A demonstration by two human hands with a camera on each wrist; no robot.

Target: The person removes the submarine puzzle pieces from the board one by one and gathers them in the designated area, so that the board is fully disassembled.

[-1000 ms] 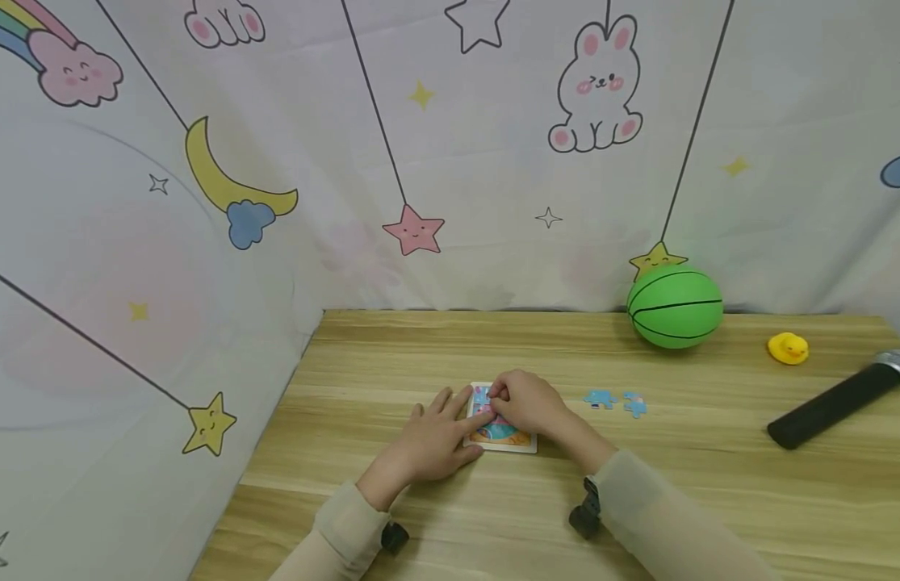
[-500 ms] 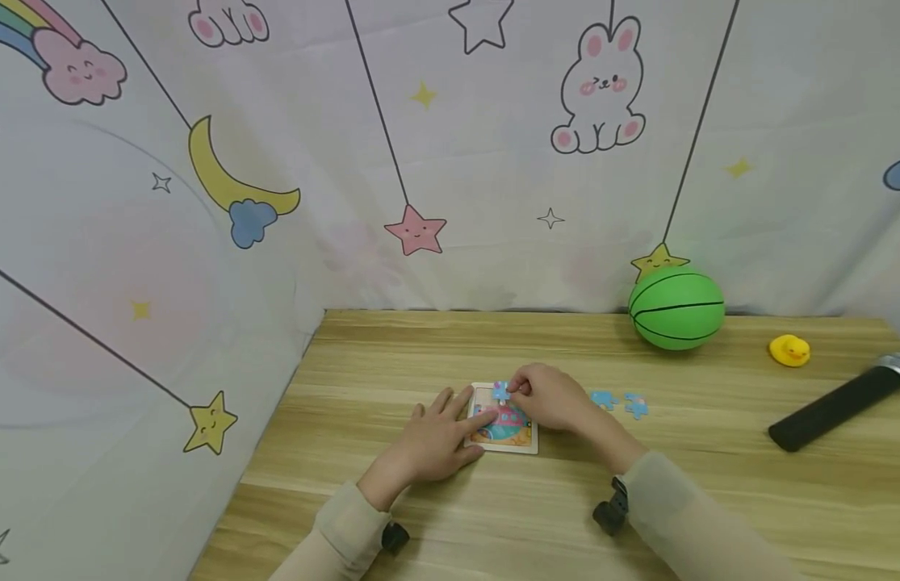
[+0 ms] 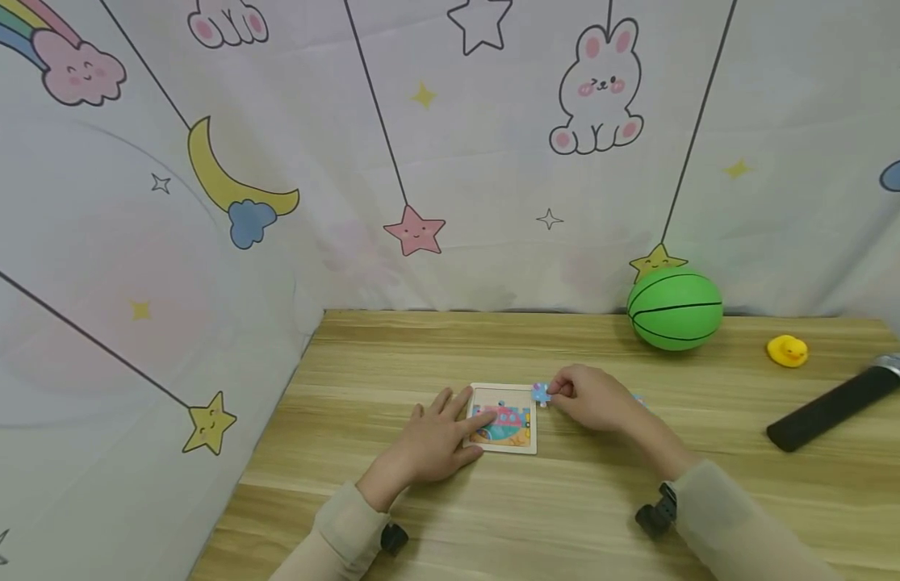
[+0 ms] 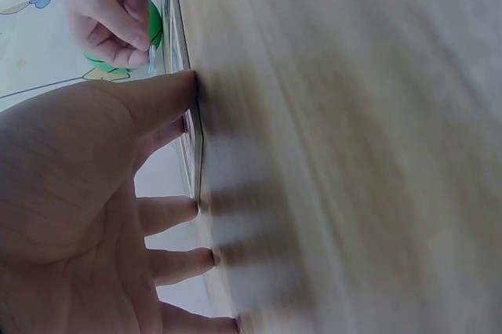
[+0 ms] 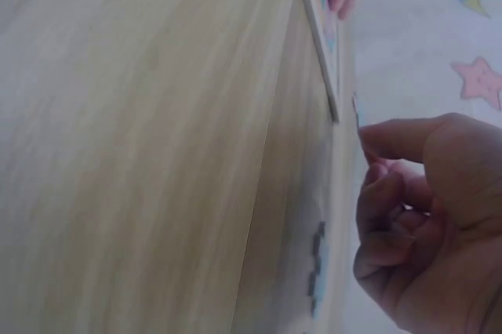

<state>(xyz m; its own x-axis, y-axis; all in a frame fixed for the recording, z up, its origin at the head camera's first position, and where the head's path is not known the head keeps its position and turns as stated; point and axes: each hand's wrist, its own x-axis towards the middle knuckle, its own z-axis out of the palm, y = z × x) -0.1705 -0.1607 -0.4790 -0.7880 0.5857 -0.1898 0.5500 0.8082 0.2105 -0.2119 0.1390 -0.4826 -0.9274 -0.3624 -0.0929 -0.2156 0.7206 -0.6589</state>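
Note:
A small square jigsaw puzzle in a pale frame lies on the table, its lower part filled with pink, teal and orange pieces and its upper strip showing bare board. My left hand lies spread over the frame's left side, index fingertip on the picture; in the left wrist view, the thumb rests at the frame's edge. Just off the frame's upper right corner, my right hand pinches a blue puzzle piece between thumb and index finger. The right wrist view catches this piece nearly edge-on.
Another blue puzzle piece lies on the table under the right hand, mostly hidden in the head view. Farther back sits a green ball. A yellow rubber duck and a black microphone lie to the right.
My right hand has lifted the blue piece out of the puzzle's top row and carried it right, past the frame's edge. The left hand has stayed in place.

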